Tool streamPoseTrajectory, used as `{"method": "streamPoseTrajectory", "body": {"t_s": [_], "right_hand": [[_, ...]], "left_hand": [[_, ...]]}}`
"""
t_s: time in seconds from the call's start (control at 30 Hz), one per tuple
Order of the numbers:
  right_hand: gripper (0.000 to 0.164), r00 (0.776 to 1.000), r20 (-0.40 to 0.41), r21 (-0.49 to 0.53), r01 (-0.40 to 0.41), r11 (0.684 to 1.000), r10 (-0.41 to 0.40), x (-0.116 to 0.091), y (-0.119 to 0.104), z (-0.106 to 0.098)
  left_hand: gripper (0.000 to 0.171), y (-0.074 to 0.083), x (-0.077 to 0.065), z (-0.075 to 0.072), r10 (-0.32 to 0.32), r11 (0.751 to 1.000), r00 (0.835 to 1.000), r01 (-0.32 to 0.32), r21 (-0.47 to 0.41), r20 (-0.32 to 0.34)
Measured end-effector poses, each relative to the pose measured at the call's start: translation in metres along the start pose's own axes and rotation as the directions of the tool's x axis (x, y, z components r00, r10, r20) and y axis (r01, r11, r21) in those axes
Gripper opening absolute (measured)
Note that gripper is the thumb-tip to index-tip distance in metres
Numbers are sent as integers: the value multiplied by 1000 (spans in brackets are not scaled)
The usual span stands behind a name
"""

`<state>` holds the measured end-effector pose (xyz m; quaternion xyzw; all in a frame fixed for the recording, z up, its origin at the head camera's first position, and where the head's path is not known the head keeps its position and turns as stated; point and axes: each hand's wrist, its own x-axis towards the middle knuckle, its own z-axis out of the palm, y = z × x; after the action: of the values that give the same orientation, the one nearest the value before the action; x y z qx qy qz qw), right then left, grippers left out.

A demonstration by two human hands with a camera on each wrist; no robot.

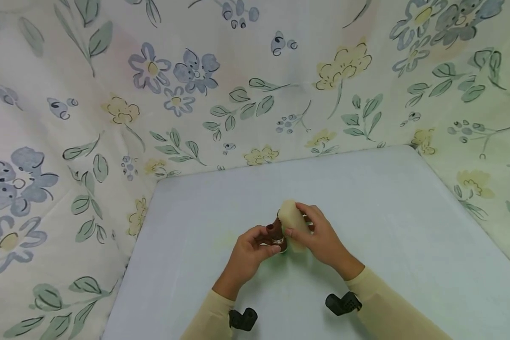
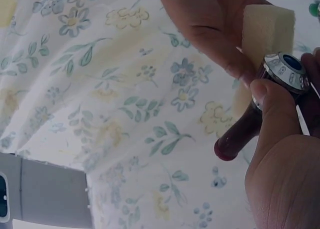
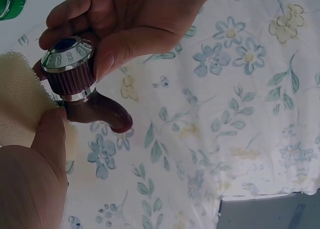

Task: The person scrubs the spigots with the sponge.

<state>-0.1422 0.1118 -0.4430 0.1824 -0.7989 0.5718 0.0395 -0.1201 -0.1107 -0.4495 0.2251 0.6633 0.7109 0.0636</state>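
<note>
A dark brown-red tap (image 1: 274,231) with a ribbed knob and silver rings is held above the table by my left hand (image 1: 247,255), thumb and fingers around its knob. The knob's silver end with a blue centre shows in the left wrist view, and its curved spout (image 3: 105,111) in the right wrist view. A cream sponge block (image 1: 292,222) is gripped in my right hand (image 1: 323,236), thumb on the near side and fingers on the far side. The sponge lies against the tap's side. Fingers partly hide both things.
Both hands are over a white table (image 1: 187,212) backed by flower-patterned cloth (image 1: 238,61). A black wrist camera (image 1: 243,319) sits on the left sleeve and another black camera (image 1: 343,303) on the right. Part of a green round object (image 3: 12,3) shows at the right wrist view's corner.
</note>
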Motion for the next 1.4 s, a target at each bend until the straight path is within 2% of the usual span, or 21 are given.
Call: {"method": "streamPoseTrajectory", "body": {"t_s": [0.13,0.27,0.33,0.43,0.57,0.73,0.87,0.97,1.13,1.4], "right_hand": [[64,1000,11,23,-11,1000,11,-1,-13,-2],[64,1000,24,33,-10,999,9,-2,-6,0],[65,1000,30,38,-11,999,9,-3,4,3],[64,998,53,59,-22,998,19,-6,1,6],[61,996,93,86,-18,996,9,-10,-15,9],[60,986,144,145,57,988,-78,-12,-47,6],[60,979,164,154,93,984,-118,-11,-56,3],[61,981,155,148,92,985,-115,-10,-49,5],[62,990,118,110,68,992,-80,-9,-23,11],[61,996,84,95,22,995,-30,-5,-5,5]], "left_hand": [[23,10,1,3,5,1000,1000,-5,1,-2],[23,25,1,6,-27,999,1000,27,18,-5],[23,25,2,6,-48,998,999,48,38,-9],[22,26,4,6,-68,996,997,69,61,-22],[21,25,5,4,-71,993,996,76,88,-52],[21,24,6,0,-83,990,994,90,108,-68],[21,24,7,-1,-81,991,995,87,104,-64],[22,24,7,-1,-85,990,994,92,106,-68],[21,24,6,1,-105,989,992,112,94,-73],[21,26,3,5,-78,997,997,78,12,-16]]}}
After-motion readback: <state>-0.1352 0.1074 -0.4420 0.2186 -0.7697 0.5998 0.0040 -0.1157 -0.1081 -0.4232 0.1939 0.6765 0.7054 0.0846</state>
